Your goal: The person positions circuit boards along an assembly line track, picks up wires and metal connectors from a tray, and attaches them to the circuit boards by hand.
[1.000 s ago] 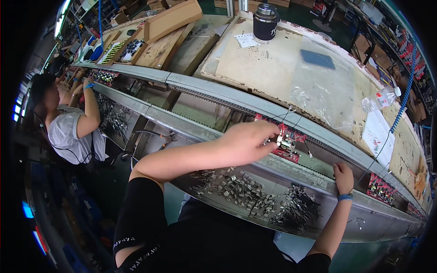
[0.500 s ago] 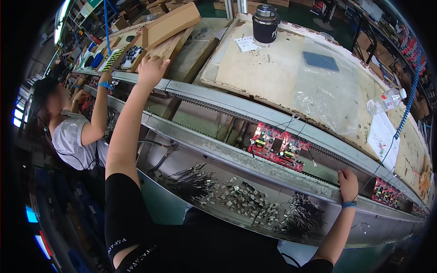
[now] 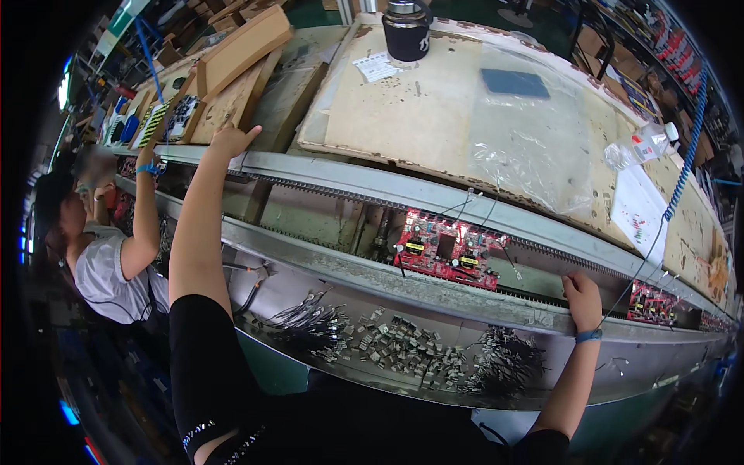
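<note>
My left hand [image 3: 234,141] reaches far forward to the near edge of a wooden board [image 3: 225,116], thumb stretched out and fingers partly hidden; I see nothing held. My right hand [image 3: 583,301], a blue band round its wrist, rests at the conveyor's front rail [image 3: 465,294] with curled fingers; whatever they hold, if anything, is hidden. Between the hands, a red circuit board [image 3: 447,246] with black wires lies across the conveyor rails. Another red circuit board [image 3: 652,303] sits just right of my right hand.
A metal trough [image 3: 310,271] before me holds loose metal clips [image 3: 407,345], bundles of black-wired parts [image 3: 504,360] and pliers [image 3: 254,287]. Beyond the conveyor stand a dark flask [image 3: 407,35] and a plastic bottle [image 3: 643,147]. A blue coiled cord [image 3: 686,167] hangs right. A co-worker [image 3: 116,267] works at left.
The view has shifted, and most of the scene sits further left. My left hand's spread fingers have come lower and closer together at the wooden board. My right hand stays by the rail.
</note>
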Demonstrator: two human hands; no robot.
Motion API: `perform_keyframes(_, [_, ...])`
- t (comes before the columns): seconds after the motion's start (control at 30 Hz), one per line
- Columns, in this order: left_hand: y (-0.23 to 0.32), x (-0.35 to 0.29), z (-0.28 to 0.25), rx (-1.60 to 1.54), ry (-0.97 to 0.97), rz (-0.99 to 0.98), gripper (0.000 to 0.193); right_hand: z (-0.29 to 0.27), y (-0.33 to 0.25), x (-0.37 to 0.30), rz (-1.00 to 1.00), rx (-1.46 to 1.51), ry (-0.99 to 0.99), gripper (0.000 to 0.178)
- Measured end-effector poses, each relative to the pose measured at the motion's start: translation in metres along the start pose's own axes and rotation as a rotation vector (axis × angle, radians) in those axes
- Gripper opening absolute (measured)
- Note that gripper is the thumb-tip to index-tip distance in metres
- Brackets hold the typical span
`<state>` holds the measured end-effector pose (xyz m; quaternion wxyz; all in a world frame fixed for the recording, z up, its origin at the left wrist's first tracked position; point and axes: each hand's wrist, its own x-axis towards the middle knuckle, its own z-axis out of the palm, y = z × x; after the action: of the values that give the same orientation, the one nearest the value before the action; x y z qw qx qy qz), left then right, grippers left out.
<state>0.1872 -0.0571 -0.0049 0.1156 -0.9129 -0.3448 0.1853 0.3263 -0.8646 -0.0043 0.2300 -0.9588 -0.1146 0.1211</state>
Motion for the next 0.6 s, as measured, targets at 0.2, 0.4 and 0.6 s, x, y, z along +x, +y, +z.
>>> perform_keyframes(0.2, [-0.022, 0.005, 0.008, 0.074, 0.058, 0.02, 0.095, 0.001, -0.005, 0.004, 0.017, 0.01, -0.008, 0.031])
perform_keyframes(0.4, [0.006, -0.027, -0.012, -0.035, 0.351, 0.042, 0.073, 0.0, -0.004, 0.002, -0.02, -0.006, 0.005, 0.031])
perform_keyframes(0.6, [0.009, -0.078, -0.017, -0.932, 0.763, 0.305, 0.031, 0.001, -0.011, 0.002, -0.054, 0.014, 0.007, 0.032])
